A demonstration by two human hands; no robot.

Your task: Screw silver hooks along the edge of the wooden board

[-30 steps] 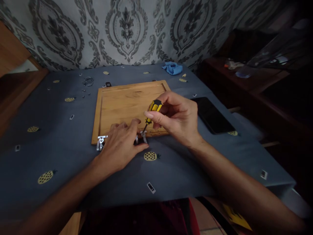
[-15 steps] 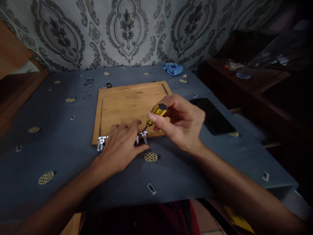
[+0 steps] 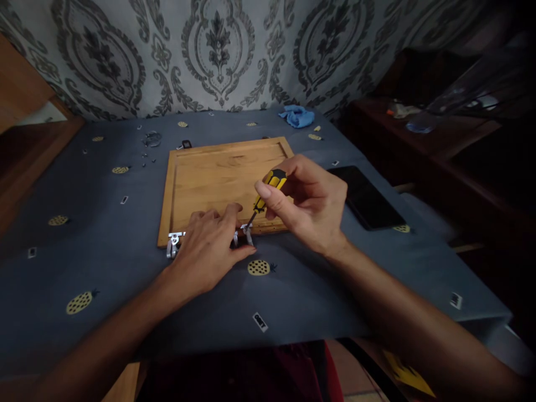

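Note:
A framed wooden panel (image 3: 226, 181) lies flat on the table, with a silver metal fitting (image 3: 173, 244) along its near edge. My left hand (image 3: 207, 251) is closed over the middle of this fitting, its fingers on the panel and its thumb in front of the edge, hiding part of the metal. Between the thumb and fingers of my right hand (image 3: 312, 204) is a small yellow-and-black screwdriver (image 3: 272, 183), tilted. Its tip meets the fitting's right end, just beside my left hand. Whether a screw sits under the tip is too small to tell.
Right of the panel lies a black phone (image 3: 366, 198). A blue cloth (image 3: 297, 116) is at the back. Several small screws (image 3: 148, 161) and a clear, thin item (image 3: 151, 139) lie at the back left. A dark wooden cabinet (image 3: 385, 131) stands on the right.
My right hand has lowered the screwdriver and tilted it more upright, its tip now further down on the fitting's right end. My left hand has stayed in place.

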